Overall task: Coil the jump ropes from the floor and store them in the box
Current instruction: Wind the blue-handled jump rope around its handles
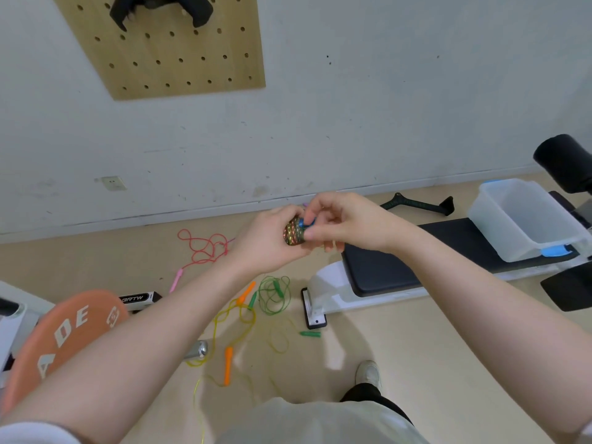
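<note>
Left hand (266, 241): curling around a tightly wound, multicoloured rope bundle (294, 235), holding it up in front of the body above the floor.
Right hand (339, 222): pinching the blue end (306, 223) at the top of the bundle between thumb and fingertips, the other fingers bending loosely.
Red rope (205, 248): lying loose on the floor near the wall, its pink handle (176, 280) pointing toward the camera.
Green rope (274, 294): sitting in a rough loop on the floor just beside the foot of the table (384, 267), with one green handle (310, 333) lying apart from it.
Yellow rope (234, 318): sprawling across the floor with orange handles (228, 365), running down between the arms.
Box (525, 219): a clear plastic tub with blue clips, standing open on the far end of the black padded table.
Surroundings: an orange weight plate (64, 328) showing at the left, and a wooden pegboard (166, 46) hanging on the wall.
</note>
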The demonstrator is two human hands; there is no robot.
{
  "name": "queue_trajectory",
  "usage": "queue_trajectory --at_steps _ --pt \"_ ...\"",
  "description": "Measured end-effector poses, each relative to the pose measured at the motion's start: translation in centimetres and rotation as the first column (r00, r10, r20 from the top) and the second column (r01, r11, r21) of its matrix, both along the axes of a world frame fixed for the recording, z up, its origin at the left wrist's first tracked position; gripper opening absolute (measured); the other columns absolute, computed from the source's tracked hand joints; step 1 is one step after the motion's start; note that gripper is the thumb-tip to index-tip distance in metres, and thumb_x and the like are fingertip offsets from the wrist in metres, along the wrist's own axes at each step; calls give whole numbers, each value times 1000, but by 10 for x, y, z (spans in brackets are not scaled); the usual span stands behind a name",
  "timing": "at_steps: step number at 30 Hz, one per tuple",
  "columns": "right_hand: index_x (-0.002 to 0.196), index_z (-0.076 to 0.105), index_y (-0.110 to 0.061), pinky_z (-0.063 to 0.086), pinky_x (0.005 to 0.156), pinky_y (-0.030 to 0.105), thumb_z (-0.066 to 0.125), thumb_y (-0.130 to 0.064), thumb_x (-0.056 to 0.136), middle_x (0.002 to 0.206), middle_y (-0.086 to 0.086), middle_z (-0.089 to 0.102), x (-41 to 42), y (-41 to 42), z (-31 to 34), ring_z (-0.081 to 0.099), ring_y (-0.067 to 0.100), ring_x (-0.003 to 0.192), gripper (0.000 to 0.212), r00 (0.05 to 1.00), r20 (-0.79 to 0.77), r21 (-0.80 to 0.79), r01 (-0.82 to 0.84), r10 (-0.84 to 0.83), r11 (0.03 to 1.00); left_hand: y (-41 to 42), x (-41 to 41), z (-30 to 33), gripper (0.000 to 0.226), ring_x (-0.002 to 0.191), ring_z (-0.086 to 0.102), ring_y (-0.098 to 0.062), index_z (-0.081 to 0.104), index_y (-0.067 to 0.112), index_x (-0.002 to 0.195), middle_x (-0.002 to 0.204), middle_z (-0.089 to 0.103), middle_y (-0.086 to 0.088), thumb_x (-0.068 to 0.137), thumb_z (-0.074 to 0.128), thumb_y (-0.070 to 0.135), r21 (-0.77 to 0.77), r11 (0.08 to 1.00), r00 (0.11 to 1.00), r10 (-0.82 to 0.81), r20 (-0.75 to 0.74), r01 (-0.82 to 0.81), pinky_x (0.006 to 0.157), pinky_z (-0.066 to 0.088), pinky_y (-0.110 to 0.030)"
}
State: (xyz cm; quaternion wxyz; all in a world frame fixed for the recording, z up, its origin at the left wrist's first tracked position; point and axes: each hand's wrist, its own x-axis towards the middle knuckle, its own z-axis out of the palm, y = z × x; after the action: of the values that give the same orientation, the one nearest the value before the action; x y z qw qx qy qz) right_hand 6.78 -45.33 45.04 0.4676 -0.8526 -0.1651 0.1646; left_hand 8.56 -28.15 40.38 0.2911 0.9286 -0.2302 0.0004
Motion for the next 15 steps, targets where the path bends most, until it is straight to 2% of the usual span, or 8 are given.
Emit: queue_trajectory --at_steps 1,2,3,5,7,9,13,15 --pt "87 60 -10 39 48 17 64 -11 86 67 2 58 1 -5 -1 50 7 51 4 999 -16 63 39 -38 997 -1 0 1 54 91 63 -19 58 29 99 93 62 13 58 49 63 1 1000 1000 8 15 -8 76 50 -35" --pt "85 62 -13 39 49 16 62 -10 87 67 -2 57 3 -9 -2 49 5 51 4 997 36 50 73 -75 996 -2 0 1 55 91 62 -17 59 28 101 92 59 17 59 50 63 1 1000 1000 8 27 -8 76 50 -34" --pt "85 65 -16 38 52 13 63 -9 86 71 -5 55 6 -12 -4 48 4 53 7 988 121 -13 94 -92 995 -3 0 1 56 91 62 -16 59 27 103 92 57 19 60 51 62 5 1000 999 4 33 -4 77 50 -33" --pt "91 71 -16 36 60 10 68 -12 83 85 -7 52 9 -16 -7 48 8 62 10 969 245 -187 72 -25 980 -4 0 1 55 93 62 -15 60 26 104 99 61 16 61 53 61 15 1000 999 -3 45 3 77 50 -31" --pt "95 72 -14 34 62 15 71 -18 80 92 -6 48 9 -14 -8 43 3 62 15 954 283 -338 2 100 941 -5 0 0 51 95 61 -16 60 26 105 105 63 13 64 58 57 46 999 998 -13 66 10 75 49 -30" --pt "96 71 -13 32 64 24 66 -22 84 95 -5 49 9 -11 -3 41 0 63 15 932 308 -487 -19 192 873 -7 -1 0 48 97 60 -18 58 26 109 106 63 10 70 62 53 103 994 997 -36 75 28 73 47 -29" --pt "102 63 -11 40 68 33 45 -24 96 108 4 51 12 -1 8 54 22 90 23 885 325 -749 24 335 662 -10 -1 4 44 101 59 -21 53 25 117 111 60 7 79 61 47 228 974 989 -39 142 5 68 40 -29" --pt "99 61 -8 41 69 35 39 -23 97 102 6 48 16 4 10 55 28 94 27 908 270 -774 6 321 634 -12 0 6 44 102 59 -24 50 24 119 114 58 5 82 56 47 313 949 981 -36 188 -26 66 36 -29"
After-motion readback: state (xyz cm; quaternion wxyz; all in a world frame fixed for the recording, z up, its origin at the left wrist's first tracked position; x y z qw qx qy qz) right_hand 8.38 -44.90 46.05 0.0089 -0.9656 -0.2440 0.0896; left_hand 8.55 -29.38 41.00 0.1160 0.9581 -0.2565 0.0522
